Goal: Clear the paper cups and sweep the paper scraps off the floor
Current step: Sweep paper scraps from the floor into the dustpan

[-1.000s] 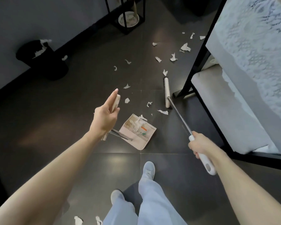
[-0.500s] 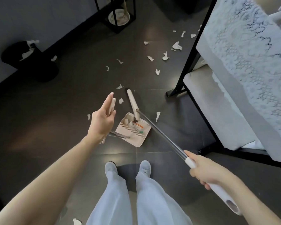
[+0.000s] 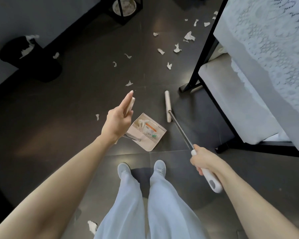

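Observation:
A beige dustpan (image 3: 153, 141) rests on the dark tiled floor in front of my feet, holding several paper scraps and some small litter. My left hand (image 3: 117, 120) holds the top of its upright handle (image 3: 130, 105). My right hand (image 3: 203, 160) grips the white handle of a broom whose metal shaft (image 3: 180, 131) slopes down to a beige broom head (image 3: 167, 106), lying on the floor just right of the pan. White paper scraps (image 3: 177, 48) lie scattered farther out; one scrap (image 3: 97, 116) lies left of the pan and another scrap (image 3: 92, 226) near my legs.
A black waste bin (image 3: 30, 59) with paper hanging from it stands at the left by the wall. A black-framed table with a lace cloth (image 3: 266, 40) and a padded seat (image 3: 231, 100) fills the right side. A black stand (image 3: 123, 11) holds a round dish at the top.
The broom head swept scraps into the pan half a second ago, then swung back out to the right of the pan. My left hand has kept the dustpan handle in place.

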Demonstrator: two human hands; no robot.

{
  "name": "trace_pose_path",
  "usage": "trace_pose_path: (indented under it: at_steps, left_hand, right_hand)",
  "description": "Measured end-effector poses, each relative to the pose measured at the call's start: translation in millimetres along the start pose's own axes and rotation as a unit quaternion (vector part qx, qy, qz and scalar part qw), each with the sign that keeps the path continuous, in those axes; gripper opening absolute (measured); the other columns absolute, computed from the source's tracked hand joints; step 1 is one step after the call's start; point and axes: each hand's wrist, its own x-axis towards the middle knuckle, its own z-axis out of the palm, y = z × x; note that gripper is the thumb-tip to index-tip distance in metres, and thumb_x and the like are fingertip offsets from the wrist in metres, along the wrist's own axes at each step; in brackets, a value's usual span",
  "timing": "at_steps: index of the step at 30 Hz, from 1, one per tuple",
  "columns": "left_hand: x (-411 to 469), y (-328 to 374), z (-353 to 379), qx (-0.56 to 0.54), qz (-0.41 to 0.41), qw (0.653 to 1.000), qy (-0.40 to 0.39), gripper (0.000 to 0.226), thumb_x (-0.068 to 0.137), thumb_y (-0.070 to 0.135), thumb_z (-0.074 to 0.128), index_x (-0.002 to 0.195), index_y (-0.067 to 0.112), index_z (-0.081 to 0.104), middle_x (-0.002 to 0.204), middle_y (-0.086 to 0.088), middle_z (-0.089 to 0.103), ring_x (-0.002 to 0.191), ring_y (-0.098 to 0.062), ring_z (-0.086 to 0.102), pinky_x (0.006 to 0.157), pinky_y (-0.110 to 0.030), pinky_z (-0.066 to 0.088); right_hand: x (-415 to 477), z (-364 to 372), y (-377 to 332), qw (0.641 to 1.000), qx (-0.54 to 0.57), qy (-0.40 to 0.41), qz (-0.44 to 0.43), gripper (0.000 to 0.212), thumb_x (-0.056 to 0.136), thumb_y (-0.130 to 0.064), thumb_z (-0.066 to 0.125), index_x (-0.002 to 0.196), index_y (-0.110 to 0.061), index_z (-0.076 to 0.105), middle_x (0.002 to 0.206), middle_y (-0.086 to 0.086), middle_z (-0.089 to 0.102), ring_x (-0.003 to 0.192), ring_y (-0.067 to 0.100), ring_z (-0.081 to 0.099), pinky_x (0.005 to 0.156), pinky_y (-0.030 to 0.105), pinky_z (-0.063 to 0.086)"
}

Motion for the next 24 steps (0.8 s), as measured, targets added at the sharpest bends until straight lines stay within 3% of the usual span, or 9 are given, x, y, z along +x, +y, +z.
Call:
trace_pose_path:
  at_steps: [6,10,14,17,20,22,24]
  left_hand:
    - [-15,-7,-8,0.003,-0.001,1.0,0.0,0.063,0.097,0.012,0.048,0.145,0.046,0.025,0.116,-0.008,0.065,0.079,-0.026,0.064,0.08,-0.043,0.054]
    - [-37,-22,-27,0.019,0.0,1.0,0.02,0.064,0.097,0.012,0.048,0.147,0.043,0.022,0.112,-0.013,0.065,0.082,-0.028,0.063,0.08,-0.044,0.054]
    - [-58,-60,-64,0.015,-0.03,0.998,0.062,0.066,0.096,0.015,0.051,0.144,0.051,0.021,0.117,-0.011,0.065,0.086,-0.027,0.064,0.085,-0.044,0.053]
    - [-68,-89,-100,-0.009,-0.056,0.993,0.103,0.066,0.095,0.012,0.053,0.145,0.046,0.026,0.113,0.001,0.064,0.073,-0.019,0.061,0.077,-0.032,0.052]
    - [-79,-124,-146,-0.024,-0.075,0.987,0.139,0.065,0.094,0.008,0.054,0.145,0.04,0.031,0.117,0.016,0.056,0.072,-0.009,0.063,0.075,-0.014,0.047]
    - [-85,-148,-177,-0.029,-0.089,0.984,0.152,0.064,0.094,0.006,0.055,0.146,0.036,0.032,0.122,0.014,0.055,0.062,0.0,0.059,0.067,-0.003,0.043]
    - [-89,-170,-207,-0.028,-0.098,0.981,0.166,0.063,0.093,0.004,0.055,0.146,0.031,0.035,0.123,0.001,0.061,0.056,-0.001,0.054,0.062,0.0,0.038]
  right_hand:
    - [-25,9,9,0.989,0.132,-0.07,-0.008,0.074,0.087,-0.001,0.044,0.152,-0.03,0.022,0.065,0.009,0.052,0.048,0.015,0.04,0.045,0.025,0.039]
    - [-46,-7,-2,0.984,0.166,-0.063,-0.03,0.074,0.088,0.003,0.046,0.151,-0.03,0.025,0.06,0.007,0.047,0.045,0.013,0.037,0.038,0.02,0.034]
    - [-42,-3,-52,0.988,0.139,-0.024,-0.063,0.071,0.09,0.002,0.045,0.151,-0.029,0.025,0.061,0.007,0.048,0.045,0.013,0.037,0.038,0.02,0.034]
    - [-22,13,-102,0.991,0.108,0.008,-0.078,0.071,0.089,0.001,0.044,0.151,-0.028,0.024,0.067,0.01,0.051,0.048,0.016,0.039,0.043,0.025,0.036]
    - [-5,35,-156,0.994,0.006,0.053,-0.097,0.065,0.083,-0.002,0.043,0.145,-0.021,0.034,0.079,0.018,0.063,0.053,0.025,0.051,0.054,0.032,0.046]
    - [3,50,-186,0.989,-0.073,0.078,-0.106,0.055,0.085,-0.002,0.04,0.138,-0.015,0.04,0.096,0.018,0.064,0.066,0.029,0.058,0.059,0.033,0.052]
    - [12,69,-215,0.981,-0.139,0.081,-0.112,0.054,0.088,-0.001,0.038,0.142,-0.007,0.037,0.121,0.016,0.059,0.092,0.032,0.059,0.07,0.035,0.052]
